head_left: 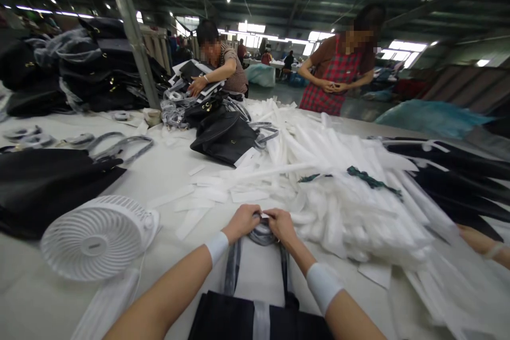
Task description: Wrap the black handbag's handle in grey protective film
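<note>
Both hands, left hand (242, 221) and right hand (281, 223), pinch the wrapped handle (261, 234) of the black bag (255, 319) at the counter's (167, 170) near edge; wrapping looks midway, and finishing needs firm, even tension.

A white table (167, 170) carries a white fan (98, 236), black bags (225, 135) and heaped white strips (338, 191).
</note>
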`<state>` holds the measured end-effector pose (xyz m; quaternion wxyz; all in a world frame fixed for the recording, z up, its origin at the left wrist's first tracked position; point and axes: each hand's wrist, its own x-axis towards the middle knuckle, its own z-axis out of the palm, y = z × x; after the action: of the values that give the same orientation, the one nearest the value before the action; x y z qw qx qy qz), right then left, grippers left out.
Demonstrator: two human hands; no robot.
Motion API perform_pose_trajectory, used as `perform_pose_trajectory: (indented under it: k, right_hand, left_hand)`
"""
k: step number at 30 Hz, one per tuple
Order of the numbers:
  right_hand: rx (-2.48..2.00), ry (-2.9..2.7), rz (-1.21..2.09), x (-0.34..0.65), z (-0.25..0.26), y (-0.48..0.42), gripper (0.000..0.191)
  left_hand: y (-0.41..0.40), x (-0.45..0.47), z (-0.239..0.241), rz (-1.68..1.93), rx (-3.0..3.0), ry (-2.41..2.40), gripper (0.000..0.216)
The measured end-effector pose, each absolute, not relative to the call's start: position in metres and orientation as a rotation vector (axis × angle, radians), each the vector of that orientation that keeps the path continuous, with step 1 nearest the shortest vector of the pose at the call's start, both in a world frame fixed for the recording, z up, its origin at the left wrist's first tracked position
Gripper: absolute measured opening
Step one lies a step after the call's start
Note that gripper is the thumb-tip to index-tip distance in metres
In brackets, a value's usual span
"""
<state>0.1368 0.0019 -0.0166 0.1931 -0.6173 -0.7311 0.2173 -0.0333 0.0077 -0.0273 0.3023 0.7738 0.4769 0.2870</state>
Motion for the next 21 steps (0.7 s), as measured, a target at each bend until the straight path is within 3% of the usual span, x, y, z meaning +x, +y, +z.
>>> perform_pose_trajectory:
  k: [8,18,21]
  right_hand:
    - [-1.646,-2.091,0.801,0.141,-0.002,0.001,0.034]
    - [-1.649,-1.978,0.995,0.149,0.003,0.001,0.048]
    - [-1.669,-1.970,0.968,0.147,-0.001,0.000,0.037]
  left_hand:
    - [0.000,-0.030,-0.029,0.733,2.173,1.336,0.023]
    - [-0.002,-0.031,-0.026,0.680,2.202,1.331,0.024]
    - [-0.002,-0.030,-0.026,0.668,2.199,1.331,0.024]
